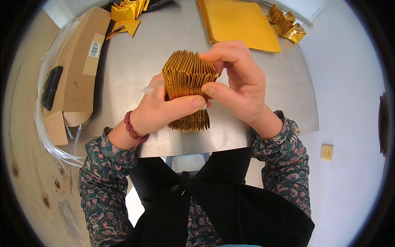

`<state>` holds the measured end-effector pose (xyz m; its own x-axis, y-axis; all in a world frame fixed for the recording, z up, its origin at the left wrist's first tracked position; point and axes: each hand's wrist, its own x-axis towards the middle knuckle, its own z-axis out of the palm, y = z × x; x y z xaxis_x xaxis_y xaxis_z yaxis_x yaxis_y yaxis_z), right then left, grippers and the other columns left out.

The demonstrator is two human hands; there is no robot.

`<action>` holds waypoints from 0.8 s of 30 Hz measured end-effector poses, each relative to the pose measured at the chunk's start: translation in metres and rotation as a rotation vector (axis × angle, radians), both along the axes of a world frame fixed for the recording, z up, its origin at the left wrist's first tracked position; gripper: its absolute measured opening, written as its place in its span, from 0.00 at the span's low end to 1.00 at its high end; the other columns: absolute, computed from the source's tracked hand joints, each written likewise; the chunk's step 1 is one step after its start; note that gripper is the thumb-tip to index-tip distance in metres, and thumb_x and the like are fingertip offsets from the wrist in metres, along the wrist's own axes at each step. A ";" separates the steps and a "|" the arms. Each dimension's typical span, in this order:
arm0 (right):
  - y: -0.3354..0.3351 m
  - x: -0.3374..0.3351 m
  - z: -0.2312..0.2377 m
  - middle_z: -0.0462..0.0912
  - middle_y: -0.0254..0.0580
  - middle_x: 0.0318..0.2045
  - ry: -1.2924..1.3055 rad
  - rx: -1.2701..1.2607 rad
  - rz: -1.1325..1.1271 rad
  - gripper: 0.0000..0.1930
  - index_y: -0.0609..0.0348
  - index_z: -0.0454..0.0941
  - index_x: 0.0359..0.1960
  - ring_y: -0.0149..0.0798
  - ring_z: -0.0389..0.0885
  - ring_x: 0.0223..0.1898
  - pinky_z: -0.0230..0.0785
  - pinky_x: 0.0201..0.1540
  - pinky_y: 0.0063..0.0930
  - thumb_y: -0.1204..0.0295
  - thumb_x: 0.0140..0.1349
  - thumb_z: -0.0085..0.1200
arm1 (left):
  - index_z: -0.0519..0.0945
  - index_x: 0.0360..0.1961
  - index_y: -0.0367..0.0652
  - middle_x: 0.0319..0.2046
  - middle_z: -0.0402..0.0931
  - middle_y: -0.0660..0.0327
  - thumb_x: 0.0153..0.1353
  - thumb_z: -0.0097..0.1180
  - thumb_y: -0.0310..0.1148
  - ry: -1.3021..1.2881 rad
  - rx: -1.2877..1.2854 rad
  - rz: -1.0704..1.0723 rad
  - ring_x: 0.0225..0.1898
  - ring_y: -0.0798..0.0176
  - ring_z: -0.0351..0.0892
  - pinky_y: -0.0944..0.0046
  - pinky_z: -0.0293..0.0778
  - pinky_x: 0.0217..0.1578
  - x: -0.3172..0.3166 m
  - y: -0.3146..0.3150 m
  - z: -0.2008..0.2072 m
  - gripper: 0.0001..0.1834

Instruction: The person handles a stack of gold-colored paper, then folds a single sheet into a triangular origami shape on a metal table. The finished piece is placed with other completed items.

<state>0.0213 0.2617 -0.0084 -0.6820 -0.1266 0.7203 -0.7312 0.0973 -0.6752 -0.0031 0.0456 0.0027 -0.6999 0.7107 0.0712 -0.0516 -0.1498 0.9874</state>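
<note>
– What is found at the far left?
– White plastic strands point(43, 119) are seen beside an opened cardboard box point(78, 78), against whose side a black oblong object point(52, 88) is seen. Past the box, pieces of folded gold paper point(124, 14) are laid at the back of the metal table point(135, 61).
– And the left hand point(158, 109)?
– It is closed on the task piece, a bundle of pleated gold paper point(187, 82). The thumb is laid across the near face; the fingers are mostly hidden behind. A dark red beaded bracelet point(135, 129) is worn at the wrist. A pale strip point(153, 87) is seen jutting from the bundle's left side.
– Where is the bundle held?
– Above the table's near part, between both hands, its pleats fanned at the top.
– The right hand point(245, 82)?
– Its thumb and forefinger are set at the bundle's upper right edge; whether the pleats are pinched cannot be told.
– Further right?
– Stacked gold sheets point(242, 24) are noted at the back, then another pleated gold piece point(286, 24). A socket point(327, 152) is mounted on the wall.
</note>
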 end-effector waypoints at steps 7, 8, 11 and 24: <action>-0.002 -0.002 -0.002 0.79 0.38 0.47 0.012 0.063 -0.030 0.15 0.60 0.86 0.50 0.29 0.74 0.40 0.71 0.45 0.24 0.77 0.61 0.70 | 0.79 0.57 0.37 0.45 0.85 0.63 0.67 0.70 0.35 0.086 0.013 0.066 0.45 0.70 0.83 0.67 0.82 0.47 0.001 0.004 -0.006 0.22; -0.004 -0.004 -0.003 0.80 0.37 0.44 0.047 0.034 -0.055 0.15 0.58 0.87 0.48 0.27 0.75 0.36 0.72 0.41 0.22 0.75 0.60 0.72 | 0.79 0.57 0.37 0.45 0.84 0.63 0.67 0.70 0.35 0.102 0.006 0.073 0.45 0.71 0.83 0.67 0.82 0.47 0.000 0.004 -0.006 0.21; -0.007 -0.006 -0.003 0.80 0.37 0.44 0.034 0.010 -0.078 0.14 0.57 0.87 0.47 0.27 0.74 0.35 0.72 0.40 0.22 0.75 0.60 0.72 | 0.79 0.57 0.37 0.46 0.84 0.63 0.67 0.71 0.35 0.047 -0.063 0.083 0.46 0.71 0.83 0.67 0.81 0.48 -0.001 0.002 -0.003 0.22; -0.005 -0.005 0.005 0.79 0.38 0.45 -0.049 0.091 -0.068 0.15 0.58 0.86 0.48 0.32 0.75 0.43 0.70 0.46 0.26 0.73 0.59 0.72 | 0.77 0.60 0.38 0.49 0.83 0.62 0.65 0.72 0.37 0.038 -0.107 0.040 0.48 0.69 0.82 0.65 0.80 0.51 -0.003 0.000 0.000 0.27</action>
